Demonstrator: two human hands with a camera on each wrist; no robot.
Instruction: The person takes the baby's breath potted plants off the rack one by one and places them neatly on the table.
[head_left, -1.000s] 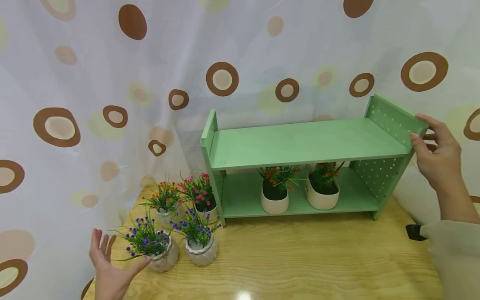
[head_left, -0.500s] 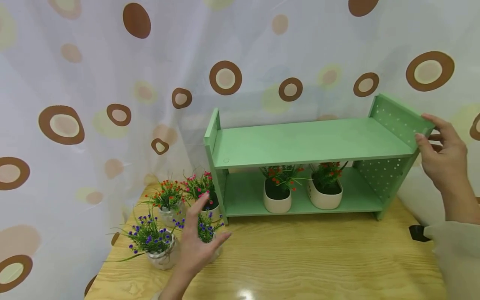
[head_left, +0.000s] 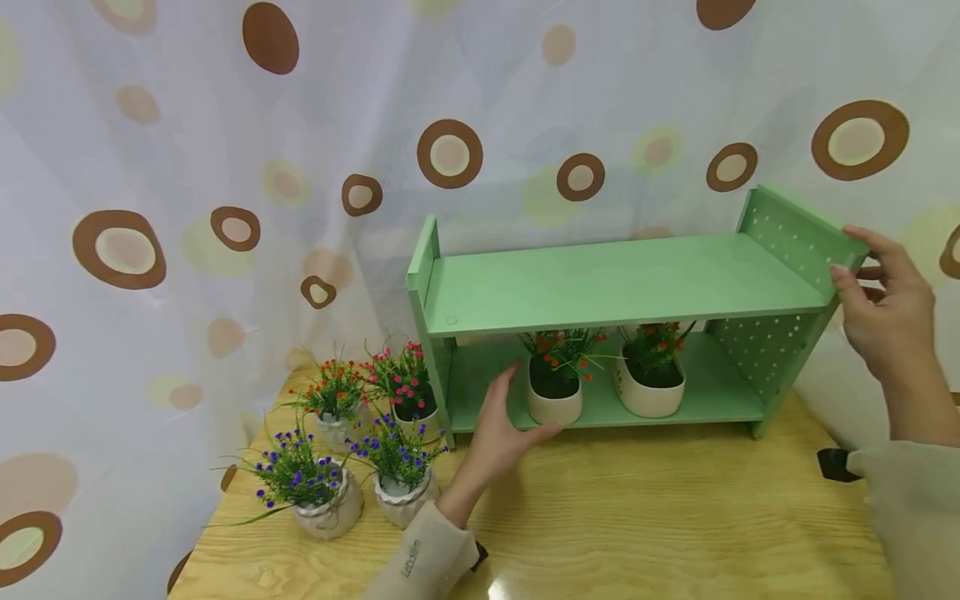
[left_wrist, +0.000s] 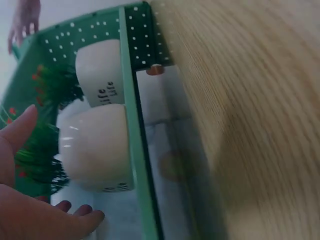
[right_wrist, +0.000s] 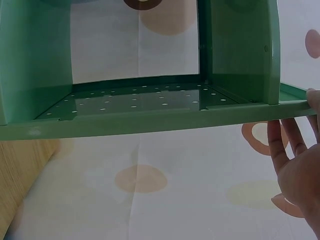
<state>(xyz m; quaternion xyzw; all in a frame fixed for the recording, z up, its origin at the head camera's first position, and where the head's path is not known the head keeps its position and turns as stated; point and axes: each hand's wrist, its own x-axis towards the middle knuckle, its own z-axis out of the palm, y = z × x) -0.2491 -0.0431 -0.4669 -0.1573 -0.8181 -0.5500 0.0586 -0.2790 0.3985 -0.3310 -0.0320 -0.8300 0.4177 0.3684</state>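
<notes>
A green two-tier shelf (head_left: 622, 283) stands on the wooden table, with two white flowerpots of red flowers on its lower board. My left hand (head_left: 498, 433) is beside the left flowerpot (head_left: 555, 408), thumb and fingers spread. In the left wrist view a gap shows between those fingers and this pot (left_wrist: 97, 150). The other flowerpot (head_left: 651, 393), marked "Life" in the left wrist view, sits to its right. At the shelf's upper right end, my right hand (head_left: 892, 308) grips the side panel between thumb and fingers, as the right wrist view also shows its panel edge (right_wrist: 150, 124).
Left of the shelf several more potted flowers are grouped on the table (head_left: 637, 508): two with purple flowers (head_left: 326, 504), one with orange flowers (head_left: 333, 429) and one with pink flowers (head_left: 416, 421). A patterned curtain (head_left: 510, 83) hangs right behind.
My left hand has travelled right, from beside the leftmost purple flowers, past the other pots, to the left flowerpot on the lower board. My right hand keeps its grip on the shelf.
</notes>
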